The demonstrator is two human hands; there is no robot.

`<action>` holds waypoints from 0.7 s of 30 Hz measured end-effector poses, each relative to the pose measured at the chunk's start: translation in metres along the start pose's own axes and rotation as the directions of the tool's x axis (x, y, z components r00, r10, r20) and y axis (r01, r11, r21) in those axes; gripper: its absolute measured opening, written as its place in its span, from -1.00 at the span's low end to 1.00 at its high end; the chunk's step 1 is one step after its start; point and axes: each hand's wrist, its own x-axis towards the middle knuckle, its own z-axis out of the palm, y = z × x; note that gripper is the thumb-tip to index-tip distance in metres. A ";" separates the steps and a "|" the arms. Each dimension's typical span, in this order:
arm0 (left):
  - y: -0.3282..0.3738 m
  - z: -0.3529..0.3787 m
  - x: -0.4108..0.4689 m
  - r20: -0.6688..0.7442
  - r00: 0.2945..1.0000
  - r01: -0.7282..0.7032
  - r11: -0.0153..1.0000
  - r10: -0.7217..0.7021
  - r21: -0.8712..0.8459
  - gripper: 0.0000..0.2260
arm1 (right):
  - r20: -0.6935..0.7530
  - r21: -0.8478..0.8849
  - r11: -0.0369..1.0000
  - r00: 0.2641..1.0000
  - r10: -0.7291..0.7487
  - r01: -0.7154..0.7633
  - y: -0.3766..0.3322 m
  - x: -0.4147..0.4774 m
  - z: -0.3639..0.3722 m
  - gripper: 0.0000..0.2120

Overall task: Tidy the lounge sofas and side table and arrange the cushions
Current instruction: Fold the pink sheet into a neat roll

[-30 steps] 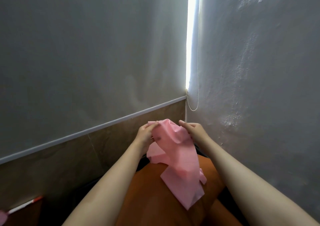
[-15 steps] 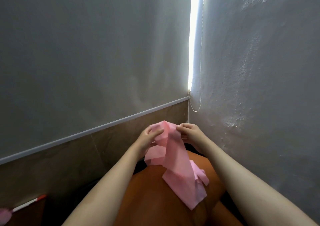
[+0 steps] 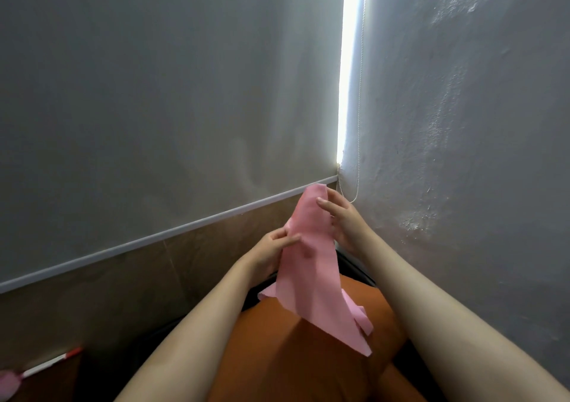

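The pink cloth [image 3: 305, 265] hangs lengthwise, far to near, over the orange cushion [image 3: 308, 358]. The right hand [image 3: 342, 222] pinches its far top. The left hand [image 3: 268, 253] has a pinching grip lower down, nearer.

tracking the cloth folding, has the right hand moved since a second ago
Yes: the right hand has risen, carrying the top of the pink cloth up to the blind's bottom rail; earlier it sat clearly below that rail.
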 end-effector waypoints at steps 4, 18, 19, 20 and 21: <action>0.015 0.005 0.002 -0.093 0.993 -0.079 0.995 0.072 -0.068 -0.89 | -0.012 -0.141 0.989 0.999 0.041 -0.043 0.014 -0.001 -0.011 -0.39; 0.046 0.001 0.005 -0.152 0.974 -0.198 0.954 0.166 -0.227 -0.67 | 0.052 -0.365 0.892 0.951 0.304 -0.265 0.034 -0.023 -0.021 -0.72; 0.046 0.001 0.005 -0.149 0.974 -0.200 0.958 0.172 -0.205 -0.66 | 0.058 -0.358 0.898 0.954 0.294 -0.255 0.034 -0.024 -0.018 -0.75; 0.044 0.001 0.005 -0.144 0.975 -0.197 0.963 0.172 -0.185 -0.66 | 0.048 -0.347 0.904 0.958 0.282 -0.249 0.035 -0.024 -0.016 -0.76; 0.042 0.001 0.005 -0.146 0.974 -0.194 0.968 0.171 -0.161 -0.65 | 0.042 -0.329 0.913 0.962 0.269 -0.241 0.034 -0.024 -0.014 -0.73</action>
